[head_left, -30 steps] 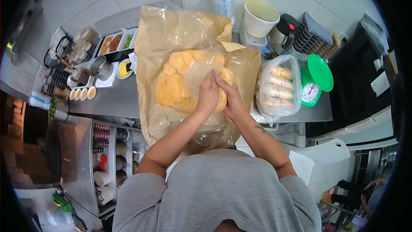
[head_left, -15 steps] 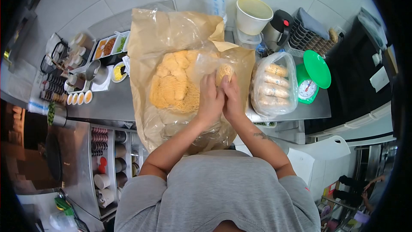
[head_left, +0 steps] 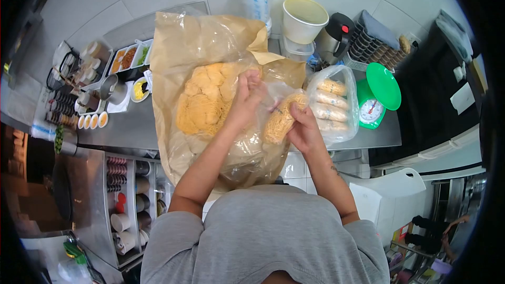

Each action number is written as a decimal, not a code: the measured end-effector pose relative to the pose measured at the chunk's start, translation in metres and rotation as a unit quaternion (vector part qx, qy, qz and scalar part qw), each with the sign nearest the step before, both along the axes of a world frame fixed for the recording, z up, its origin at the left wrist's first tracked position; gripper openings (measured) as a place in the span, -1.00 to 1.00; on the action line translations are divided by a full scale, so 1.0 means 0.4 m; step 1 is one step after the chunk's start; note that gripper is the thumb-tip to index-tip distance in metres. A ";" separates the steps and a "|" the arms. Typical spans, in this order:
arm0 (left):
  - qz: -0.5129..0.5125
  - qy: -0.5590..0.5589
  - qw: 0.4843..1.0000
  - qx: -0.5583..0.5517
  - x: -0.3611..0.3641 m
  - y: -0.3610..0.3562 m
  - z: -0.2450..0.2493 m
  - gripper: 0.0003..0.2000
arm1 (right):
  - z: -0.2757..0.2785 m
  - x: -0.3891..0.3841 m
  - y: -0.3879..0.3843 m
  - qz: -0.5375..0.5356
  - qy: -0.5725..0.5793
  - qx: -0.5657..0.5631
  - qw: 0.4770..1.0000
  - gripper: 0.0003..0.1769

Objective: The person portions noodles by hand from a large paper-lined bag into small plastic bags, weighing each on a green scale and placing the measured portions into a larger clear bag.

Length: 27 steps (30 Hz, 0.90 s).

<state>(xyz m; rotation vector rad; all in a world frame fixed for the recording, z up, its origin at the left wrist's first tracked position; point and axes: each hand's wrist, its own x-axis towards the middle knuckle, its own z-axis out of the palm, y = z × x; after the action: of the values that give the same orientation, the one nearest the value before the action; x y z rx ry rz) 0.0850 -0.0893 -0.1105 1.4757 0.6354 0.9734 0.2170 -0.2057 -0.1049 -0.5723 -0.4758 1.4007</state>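
My right hand (head_left: 306, 130) is wrapped round a clear plastic bag of thin yellow noodles (head_left: 282, 121), held tilted over the near right part of the brown paper. To its left, my left hand (head_left: 248, 97) is raised with curled fingers at the loose clear end of that bag; its fingertips are slightly blurred. Beneath and beyond my left hand, a large heap of yellow noodles (head_left: 202, 100) lies on clear plastic spread over the brown paper (head_left: 171, 42). Just right of my right hand, a larger clear bag (head_left: 353, 92) holds several packed noodle rolls.
A green scale (head_left: 372, 110) stands at the right, with a white tub (head_left: 306, 18) and a dark jug (head_left: 336, 34) behind. At the left are topping trays (head_left: 126, 59), a metal pot (head_left: 114, 88) and small filled cups (head_left: 94, 121). Shelves (head_left: 131, 200) sit below left.
My hands have separated. The right brought the noodle bag nearer and to the right, turning it lengthwise into view, while the left rose slightly to the left. The view shifted a little.
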 end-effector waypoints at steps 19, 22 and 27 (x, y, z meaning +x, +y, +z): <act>-0.154 0.107 0.982 0.008 0.139 -0.097 0.047 -0.60 | -0.075 0.352 0.034 -0.141 -0.903 -0.101 0.394 -0.40; -0.240 0.058 0.962 -0.120 0.156 -0.111 0.030 -0.60 | -0.047 0.335 0.025 -0.081 -0.900 -0.135 0.406 -0.35; -0.274 0.020 0.924 -0.267 0.176 -0.133 -0.011 -0.60 | -0.077 0.368 -0.024 -0.070 -0.875 -0.046 0.477 -0.38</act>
<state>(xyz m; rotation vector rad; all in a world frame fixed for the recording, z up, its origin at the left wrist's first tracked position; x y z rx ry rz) 0.1553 -0.1424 -0.1150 1.0878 0.4291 0.2952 0.3640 -0.2155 -0.1358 -2.0354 -1.8906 0.1016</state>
